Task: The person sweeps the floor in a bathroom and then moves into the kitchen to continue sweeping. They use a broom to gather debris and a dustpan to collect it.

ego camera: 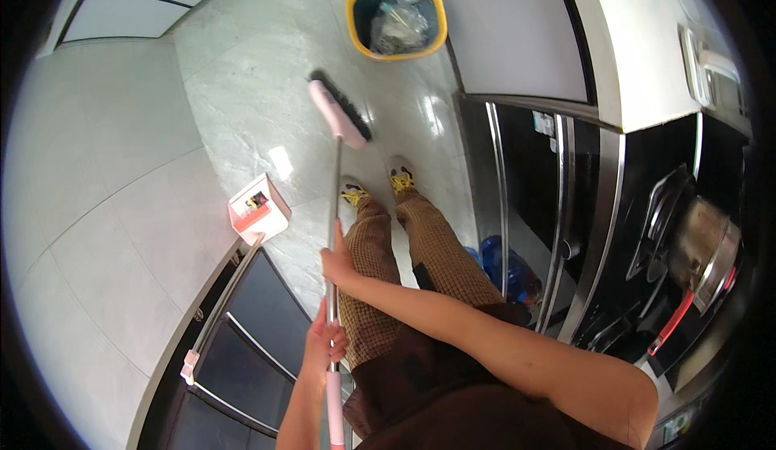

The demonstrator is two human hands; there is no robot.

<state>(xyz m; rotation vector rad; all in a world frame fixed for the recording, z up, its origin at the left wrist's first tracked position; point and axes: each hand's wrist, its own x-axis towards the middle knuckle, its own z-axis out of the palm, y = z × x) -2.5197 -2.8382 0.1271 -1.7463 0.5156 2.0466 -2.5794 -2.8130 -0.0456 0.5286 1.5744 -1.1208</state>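
A broom with a pink head [333, 110] and dark bristles lies across the grey tiled floor ahead of my feet, its metal handle running back towards me. My right hand [339, 263] is closed around the handle at about knee height in the picture. Lower down, my left hand [326, 338] grips the same handle just above its pink sleeve [334, 407]. To the left, a pink and white dustpan [260, 210] on a long handle stands by the wall, with some small dark and yellow debris in it.
A bin with a yellow rim [397, 57] holds a clear plastic bag by the right cabinet [515, 31]. Black drawers with metal handles [498, 195] line the right. A pot with a red handle [703, 250] is on the hob. Dark cabinets [267, 292] stand at left.
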